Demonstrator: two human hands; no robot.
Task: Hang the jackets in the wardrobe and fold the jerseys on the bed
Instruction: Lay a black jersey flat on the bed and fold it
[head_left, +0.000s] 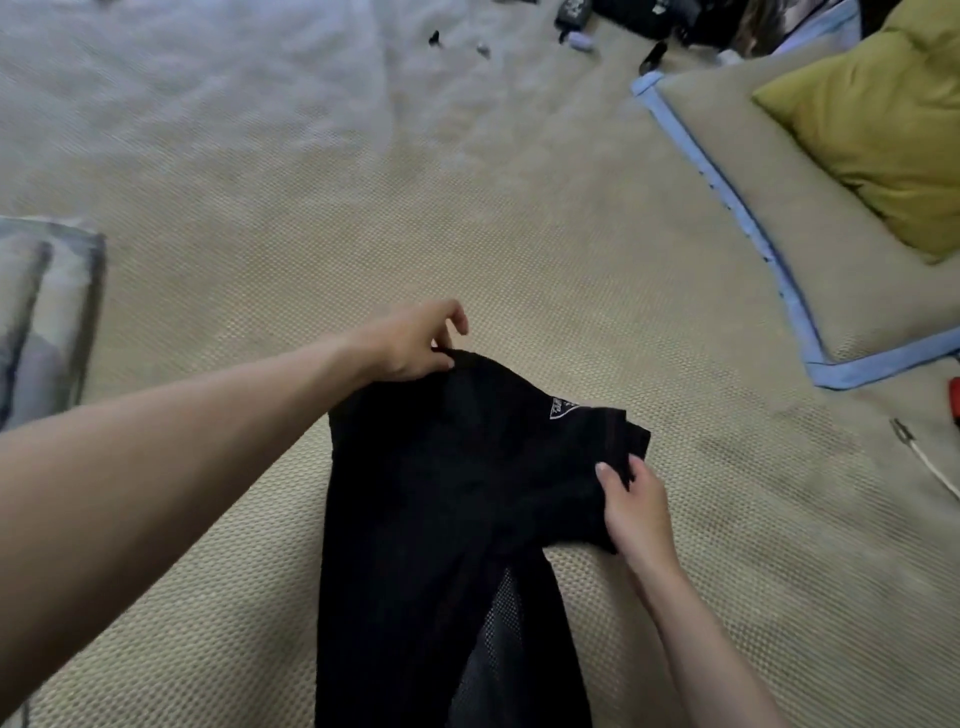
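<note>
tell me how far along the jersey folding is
Early, by the look of it. No finished folded jersey shows on the bed mat. In hand: the black jersey, the left hand pinching its top edge and the right hand gripping the sleeve side. It is not yet folded. The wardrobe and jackets are out of view, so that part cannot be judged.
</note>
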